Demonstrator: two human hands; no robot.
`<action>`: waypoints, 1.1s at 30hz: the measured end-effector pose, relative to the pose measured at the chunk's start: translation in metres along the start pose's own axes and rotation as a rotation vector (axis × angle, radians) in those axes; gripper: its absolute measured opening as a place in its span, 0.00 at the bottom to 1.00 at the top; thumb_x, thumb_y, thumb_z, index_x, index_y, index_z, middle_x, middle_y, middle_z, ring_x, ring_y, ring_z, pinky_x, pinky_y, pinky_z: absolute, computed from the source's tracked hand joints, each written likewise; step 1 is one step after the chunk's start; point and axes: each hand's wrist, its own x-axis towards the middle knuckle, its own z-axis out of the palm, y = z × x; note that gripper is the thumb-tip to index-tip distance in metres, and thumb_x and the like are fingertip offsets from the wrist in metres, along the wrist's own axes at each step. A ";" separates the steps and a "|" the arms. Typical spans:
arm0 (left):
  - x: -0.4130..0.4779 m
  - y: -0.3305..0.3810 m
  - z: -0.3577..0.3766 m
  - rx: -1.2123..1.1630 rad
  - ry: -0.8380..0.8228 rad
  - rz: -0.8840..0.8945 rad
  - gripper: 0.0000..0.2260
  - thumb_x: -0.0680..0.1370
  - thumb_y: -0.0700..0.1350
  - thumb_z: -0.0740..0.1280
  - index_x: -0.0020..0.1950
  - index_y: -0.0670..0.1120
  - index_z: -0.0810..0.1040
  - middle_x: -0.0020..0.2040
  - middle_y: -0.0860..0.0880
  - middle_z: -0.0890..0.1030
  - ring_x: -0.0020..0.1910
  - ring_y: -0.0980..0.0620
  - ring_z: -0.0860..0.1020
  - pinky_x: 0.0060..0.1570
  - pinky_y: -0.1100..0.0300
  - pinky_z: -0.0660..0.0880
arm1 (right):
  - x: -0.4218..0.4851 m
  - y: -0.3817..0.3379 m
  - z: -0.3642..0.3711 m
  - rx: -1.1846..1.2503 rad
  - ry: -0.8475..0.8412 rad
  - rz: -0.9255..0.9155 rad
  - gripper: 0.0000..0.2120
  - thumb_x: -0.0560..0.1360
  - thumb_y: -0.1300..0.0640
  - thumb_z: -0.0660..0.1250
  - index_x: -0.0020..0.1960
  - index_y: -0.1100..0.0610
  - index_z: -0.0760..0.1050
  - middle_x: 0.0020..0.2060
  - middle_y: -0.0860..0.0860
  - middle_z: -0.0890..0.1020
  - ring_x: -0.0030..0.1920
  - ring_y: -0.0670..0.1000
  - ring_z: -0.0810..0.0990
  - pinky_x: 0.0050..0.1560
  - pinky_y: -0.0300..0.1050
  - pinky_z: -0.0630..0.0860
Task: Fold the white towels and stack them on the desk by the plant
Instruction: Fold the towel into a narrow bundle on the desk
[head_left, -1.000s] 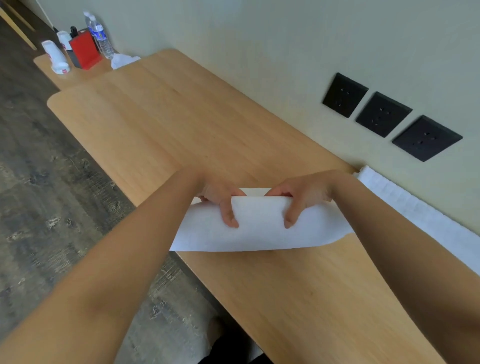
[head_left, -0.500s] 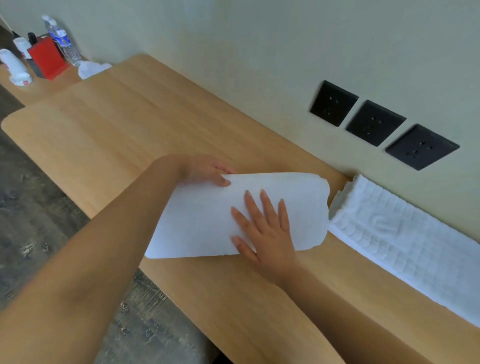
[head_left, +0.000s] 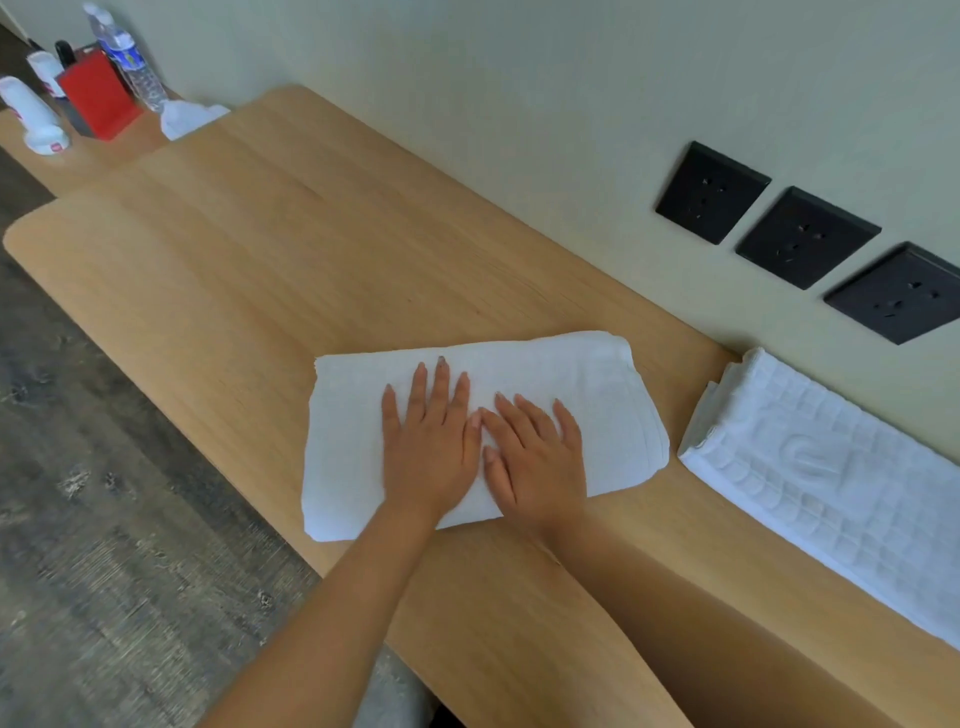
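**White Towel: Handling Notes and Item Count**

Cotton-type cloth, by its look, made up the folded towel (head_left: 597, 395), which lay on the wooden desk (head_left: 311, 260) close to the near edge. Both hands rested flat on top of it, side by side and touching. The left hand (head_left: 428, 441) and the right hand (head_left: 535, 457) had straight, spread fingers pressing down, and neither gripped anything.

Handling, as a judgement:
- The towel appeared soft, light and limp, with no stiffness of its own.
- Its layers would probably sag or slide open if it were lifted by one corner.
- The safer hold was at both short ends together, or with one palm beneath and one on top.
- No breakage risk was apparent.

To the right, a waffle-textured towel (head_left: 831, 483) lay folded lengthwise along the wall, with bare desk between it and the first.

Count:
- White towels: two.
- Hands: two.
- Black wall sockets (head_left: 808, 238): three, in a row above the waffle-textured towel.
- On the lower surface at the far end: one water bottle (head_left: 130, 67), one red box (head_left: 98, 98) and two white cup-like pieces (head_left: 36, 114).
- A small white item beside the bottle could not be identified.
- No plant was in view.
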 end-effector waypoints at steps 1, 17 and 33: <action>-0.003 0.004 0.003 -0.023 0.037 -0.027 0.28 0.80 0.55 0.39 0.77 0.47 0.58 0.78 0.46 0.57 0.77 0.46 0.54 0.73 0.43 0.46 | 0.005 -0.003 -0.003 0.043 0.043 0.043 0.20 0.78 0.49 0.54 0.62 0.53 0.78 0.59 0.50 0.80 0.60 0.52 0.77 0.65 0.54 0.65; -0.001 0.004 0.020 -0.077 0.176 -0.106 0.25 0.80 0.51 0.47 0.74 0.44 0.65 0.75 0.46 0.63 0.75 0.48 0.60 0.73 0.47 0.50 | 0.045 0.007 0.003 -0.033 -0.351 -0.058 0.30 0.77 0.42 0.31 0.78 0.47 0.45 0.78 0.46 0.43 0.77 0.48 0.37 0.75 0.51 0.34; -0.002 0.005 0.013 -0.119 0.124 -0.106 0.27 0.80 0.54 0.44 0.76 0.46 0.61 0.78 0.48 0.58 0.77 0.49 0.55 0.74 0.46 0.49 | 0.053 0.111 -0.026 -0.171 -0.338 0.419 0.28 0.82 0.45 0.39 0.79 0.56 0.43 0.78 0.54 0.42 0.77 0.53 0.39 0.76 0.54 0.36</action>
